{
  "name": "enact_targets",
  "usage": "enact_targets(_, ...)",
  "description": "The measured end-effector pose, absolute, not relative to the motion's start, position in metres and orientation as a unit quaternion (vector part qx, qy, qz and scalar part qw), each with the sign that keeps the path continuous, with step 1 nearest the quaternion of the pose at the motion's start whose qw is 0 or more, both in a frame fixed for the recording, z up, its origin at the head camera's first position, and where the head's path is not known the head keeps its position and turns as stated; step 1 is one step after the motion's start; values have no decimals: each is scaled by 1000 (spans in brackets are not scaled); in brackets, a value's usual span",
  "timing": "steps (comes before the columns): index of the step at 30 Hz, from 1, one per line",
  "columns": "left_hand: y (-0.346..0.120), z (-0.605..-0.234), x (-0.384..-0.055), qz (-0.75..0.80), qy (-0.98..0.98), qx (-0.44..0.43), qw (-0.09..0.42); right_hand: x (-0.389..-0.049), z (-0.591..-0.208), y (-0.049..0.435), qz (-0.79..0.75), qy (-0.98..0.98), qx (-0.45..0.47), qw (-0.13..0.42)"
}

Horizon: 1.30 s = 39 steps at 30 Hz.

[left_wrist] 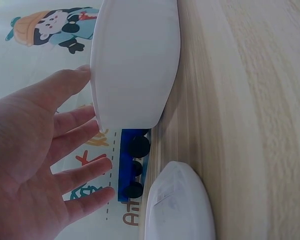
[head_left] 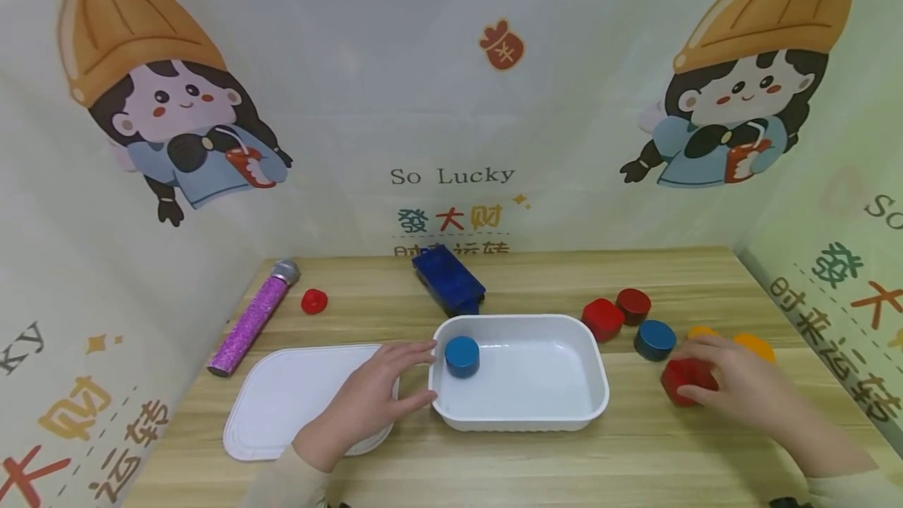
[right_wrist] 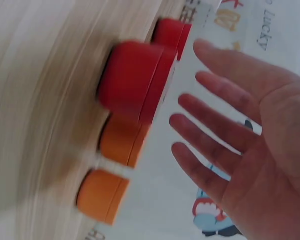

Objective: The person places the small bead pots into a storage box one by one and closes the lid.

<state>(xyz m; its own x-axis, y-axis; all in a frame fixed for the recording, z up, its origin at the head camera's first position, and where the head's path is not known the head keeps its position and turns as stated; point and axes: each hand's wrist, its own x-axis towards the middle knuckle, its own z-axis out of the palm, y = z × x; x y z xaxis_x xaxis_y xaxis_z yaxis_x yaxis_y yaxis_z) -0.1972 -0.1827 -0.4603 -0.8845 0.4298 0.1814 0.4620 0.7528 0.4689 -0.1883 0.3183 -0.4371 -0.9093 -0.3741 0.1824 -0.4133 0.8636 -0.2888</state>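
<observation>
My left hand (head_left: 367, 394) rests its thumb and fingertips at the left rim of a white plastic container (head_left: 543, 382), fingers spread and fairly straight. A round blue tin (head_left: 462, 357) sits inside it at the left end. On the right, my right hand (head_left: 741, 382) reaches over a red tin (head_left: 679, 382) standing on the table. The right wrist view shows those fingers extended beside and above the red tin (right_wrist: 132, 80), not closed round it. Two orange tins (right_wrist: 102, 195) stand just behind, partly covered by the hand in the head view.
A blue tin (head_left: 655, 339) and two red tins (head_left: 602, 320) stand right of the container. Behind it lies a dark blue toy vehicle (head_left: 449, 279). A white lid (head_left: 282, 398), a pink glittery microphone (head_left: 254, 320) and a small red object (head_left: 313, 301) lie to the left.
</observation>
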Motion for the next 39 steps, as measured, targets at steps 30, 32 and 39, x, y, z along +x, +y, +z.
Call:
enact_targets(30, -182, -458, -197, -254, -934, -247, 40, -192, -447, 344, 143, -957, 243, 62)
enact_targets(32, -183, -459, -197, -254, -934, -247, 41, -191, -446, 342, 144, -955, 247, 74)
enact_targets(39, -183, -460, -196, -252, -934, -249, 47, -190, -435, 328, 142, -954, 245, 104)
